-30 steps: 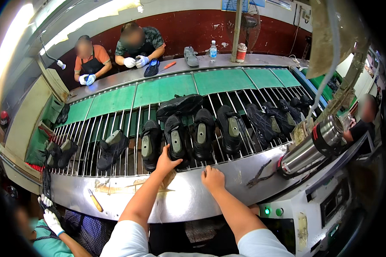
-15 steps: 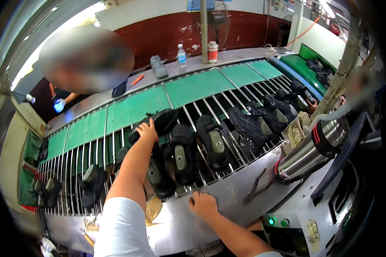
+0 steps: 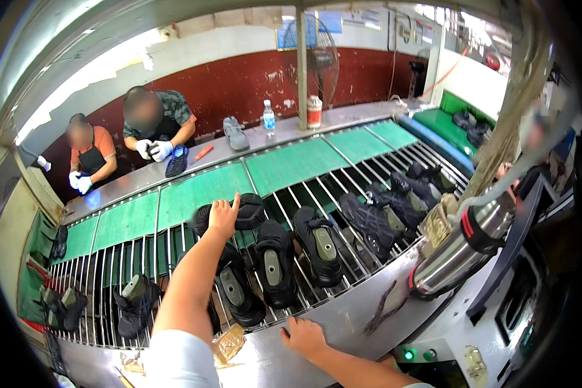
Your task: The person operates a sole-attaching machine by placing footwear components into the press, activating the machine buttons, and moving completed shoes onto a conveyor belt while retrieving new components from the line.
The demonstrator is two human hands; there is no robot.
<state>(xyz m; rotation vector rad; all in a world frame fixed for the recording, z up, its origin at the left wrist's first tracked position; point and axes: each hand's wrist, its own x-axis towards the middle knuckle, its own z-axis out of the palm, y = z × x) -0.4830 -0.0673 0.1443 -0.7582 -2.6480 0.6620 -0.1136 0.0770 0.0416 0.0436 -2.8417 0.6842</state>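
Note:
My left hand (image 3: 222, 220) grips a black shoe (image 3: 249, 212) around its middle, index finger raised, above the far part of the metal bars. This shoe lies crosswise with its dark sole showing. Nearer to me, a black shoe (image 3: 233, 288) with a grey-green insert stands beneath my left forearm. To its right are two more such shoes, one in the middle (image 3: 272, 266) and another (image 3: 324, 248) further right. My right hand (image 3: 304, 337) rests holding nothing on the metal front ledge (image 3: 343, 309), its fingers loosely bent and the thumb apart.
More black shoes (image 3: 368, 223) crowd the bars at right; others (image 3: 136, 304) stand at left. Green panels (image 3: 297, 155) line the far side. A steel flask (image 3: 459, 249) leans at right. Across the line, two gloved people work, one near a bottle (image 3: 268, 121) and grey shoe (image 3: 235, 134).
The view has tilted up, bringing the people across into fuller sight. The shoe in my left hand has turned to show more of its sole. My right hand stays on the ledge.

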